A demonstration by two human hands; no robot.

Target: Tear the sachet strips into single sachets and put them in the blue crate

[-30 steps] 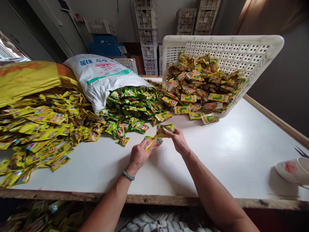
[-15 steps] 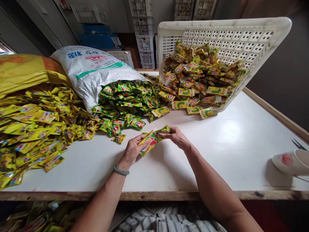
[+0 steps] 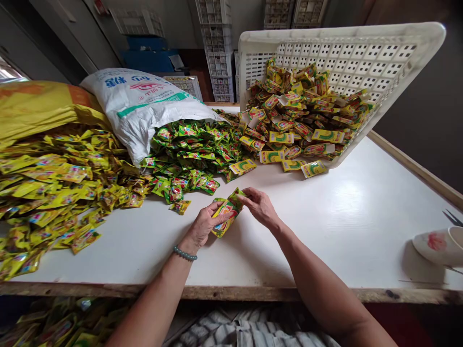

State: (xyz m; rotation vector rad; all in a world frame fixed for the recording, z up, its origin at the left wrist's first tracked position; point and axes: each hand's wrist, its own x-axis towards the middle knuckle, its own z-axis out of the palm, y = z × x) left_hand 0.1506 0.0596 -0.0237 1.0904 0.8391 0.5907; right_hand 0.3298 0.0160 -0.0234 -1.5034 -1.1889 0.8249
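Note:
My left hand (image 3: pixel 203 225), with a beaded bracelet at the wrist, grips a small yellow and green box (image 3: pixel 223 222) above the white table (image 3: pixel 325 231). At the box's upper end, my right hand (image 3: pixel 261 207) pinches a green packet (image 3: pixel 237 197). Part of the packet is hidden by my fingers and the box. Beyond my hands, green packets (image 3: pixel 191 154) spill from a white sack (image 3: pixel 144 103). A single yellow packet (image 3: pixel 180 207) lies near my left hand.
A tilted white basket (image 3: pixel 340 33) spills small boxes (image 3: pixel 289 123) at the back right. Yellow packets (image 3: pixel 47 202) are heaped on the left under a yellow sack (image 3: pixel 39 106). A cup (image 3: pixel 436 246) and dark scissor-like tips (image 3: pixel 452 218) are at the right.
My right hand has moved slightly left with the green packet, now closer against the box. The box has turned to show more of its front. The whole view has shifted a little.

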